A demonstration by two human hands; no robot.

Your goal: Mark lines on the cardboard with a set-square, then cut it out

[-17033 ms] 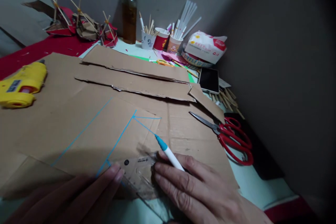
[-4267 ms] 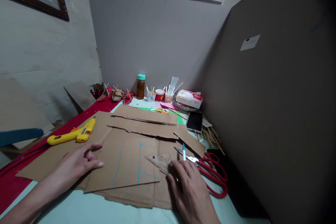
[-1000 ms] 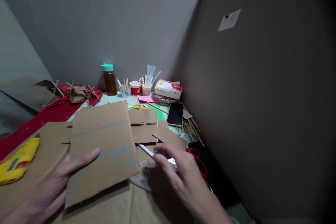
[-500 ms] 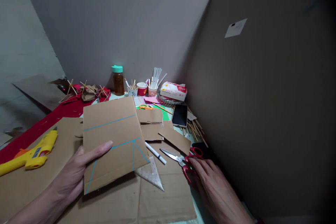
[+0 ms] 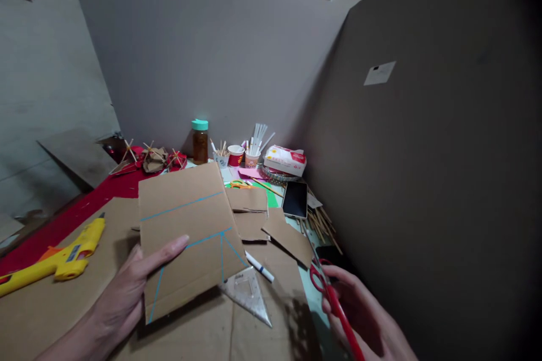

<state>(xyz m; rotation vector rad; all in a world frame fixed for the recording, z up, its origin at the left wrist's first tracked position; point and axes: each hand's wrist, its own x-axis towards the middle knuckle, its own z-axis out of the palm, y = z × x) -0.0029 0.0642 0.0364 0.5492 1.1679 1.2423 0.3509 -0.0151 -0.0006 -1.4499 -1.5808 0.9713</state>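
Observation:
My left hand (image 5: 139, 273) grips a piece of cardboard (image 5: 186, 203) marked with blue lines, thumb on top and the other fingers hidden beneath. At the right, my right hand (image 5: 359, 310) has its fingers curled around a pair of red-handled scissors (image 5: 339, 307), lifted and turned with the blades pointing away from me. A clear set square (image 5: 254, 302) lies partly under the held cardboard's lower right corner. Beside it rests a white marker (image 5: 259, 267). Cut cardboard pieces (image 5: 292, 237) lie just beyond the marker.
A yellow glue gun (image 5: 70, 254) lies on the large cardboard sheet (image 5: 199, 338) at the left. Along the back stand a bottle (image 5: 200, 144), paper cups (image 5: 236, 156) with sticks nearby, and a tissue pack (image 5: 285, 161). A phone (image 5: 295, 199) and wooden sticks (image 5: 324, 220) lie at the right.
My right hand has picked the scissors up off the table and turned them upright. The left hand still holds the cardboard. The camera view has tilted up slightly.

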